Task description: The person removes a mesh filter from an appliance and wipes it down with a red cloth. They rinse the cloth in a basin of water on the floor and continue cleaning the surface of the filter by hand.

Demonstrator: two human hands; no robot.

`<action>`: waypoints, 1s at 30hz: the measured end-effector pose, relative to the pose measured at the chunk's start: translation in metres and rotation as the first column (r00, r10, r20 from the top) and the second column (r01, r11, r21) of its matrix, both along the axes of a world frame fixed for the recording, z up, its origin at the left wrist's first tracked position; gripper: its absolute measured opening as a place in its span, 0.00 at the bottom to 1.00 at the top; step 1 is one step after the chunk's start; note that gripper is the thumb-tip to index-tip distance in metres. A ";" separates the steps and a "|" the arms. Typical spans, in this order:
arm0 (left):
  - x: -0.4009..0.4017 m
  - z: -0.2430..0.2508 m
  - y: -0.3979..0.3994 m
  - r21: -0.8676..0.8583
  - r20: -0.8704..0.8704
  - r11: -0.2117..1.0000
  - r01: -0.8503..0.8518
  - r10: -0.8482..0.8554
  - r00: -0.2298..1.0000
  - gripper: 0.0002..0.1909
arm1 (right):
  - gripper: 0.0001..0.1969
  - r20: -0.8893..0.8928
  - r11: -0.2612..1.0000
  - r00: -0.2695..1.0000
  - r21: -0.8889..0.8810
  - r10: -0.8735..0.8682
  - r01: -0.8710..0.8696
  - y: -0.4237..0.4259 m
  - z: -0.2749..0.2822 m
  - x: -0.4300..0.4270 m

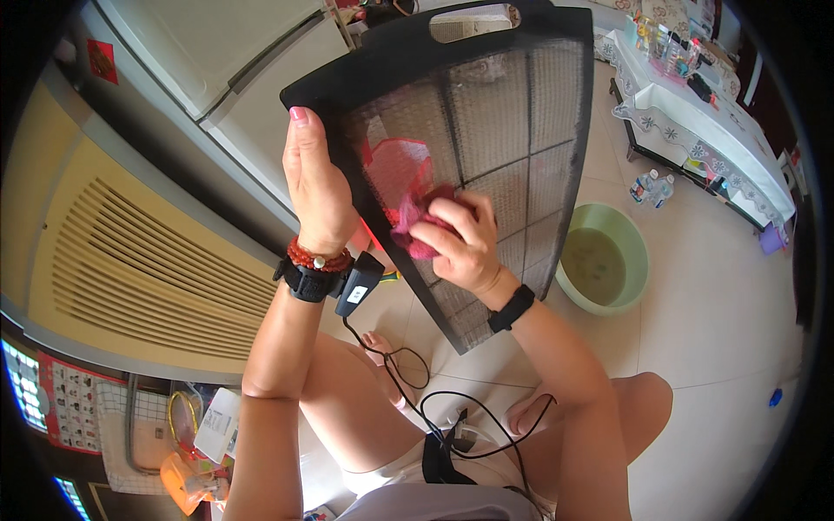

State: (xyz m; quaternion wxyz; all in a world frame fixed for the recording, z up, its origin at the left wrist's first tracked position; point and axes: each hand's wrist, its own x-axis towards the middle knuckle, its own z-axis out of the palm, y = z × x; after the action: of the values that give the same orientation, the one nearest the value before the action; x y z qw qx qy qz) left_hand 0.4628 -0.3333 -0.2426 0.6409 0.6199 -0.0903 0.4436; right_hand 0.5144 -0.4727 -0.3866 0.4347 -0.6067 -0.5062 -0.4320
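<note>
A black-framed mesh air filter [495, 156] is held up, tilted, in front of me, with a handle slot along its top edge. My left hand [316, 176] grips the filter's left edge, thumb upward; the fingers behind the frame are mostly hidden. In my right hand [462, 241] a crumpled dark-pink cloth [420, 225] is pressed to the lower left of the mesh. Something red and pink shows through the mesh behind it. A pale green basin [637, 286] of murky water [593, 264] stands on the floor right of the filter.
To the left are a cream slatted panel [163, 260] and a white refrigerator [280, 124]. Two plastic bottles [651, 187] stand on the tiled floor beyond the basin. A lace-edged white table [717, 130] is at far right. A black cable [423, 397] loops from my left wrist across my lap.
</note>
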 end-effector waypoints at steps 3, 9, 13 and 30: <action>0.000 0.001 0.005 -0.029 0.021 0.998 -0.048 0.049 0.999 0.18 | 0.17 0.015 0.995 1.000 -0.098 0.024 -0.022 -0.007 -0.009 0.002; -0.012 0.006 0.000 0.089 0.081 0.978 -0.189 0.182 0.980 0.18 | 0.21 -0.052 0.906 0.999 0.422 -0.004 0.026 0.018 0.114 -0.003; -0.018 0.016 -0.028 -0.049 0.081 0.979 -0.196 0.199 0.977 0.18 | 0.21 0.135 0.901 0.982 0.431 -0.130 0.060 0.044 0.141 -0.005; -0.008 0.001 0.001 0.097 0.122 0.968 -0.233 0.221 0.968 0.12 | 0.12 -0.175 0.818 0.982 0.552 -0.075 0.161 0.029 0.123 0.060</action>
State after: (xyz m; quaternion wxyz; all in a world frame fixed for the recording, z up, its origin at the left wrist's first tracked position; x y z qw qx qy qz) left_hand 0.4547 -0.3320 -0.2417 0.5444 0.6353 -0.0785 0.5421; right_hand 0.5741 -0.4438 -0.2635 0.6025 -0.5114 -0.2846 -0.5427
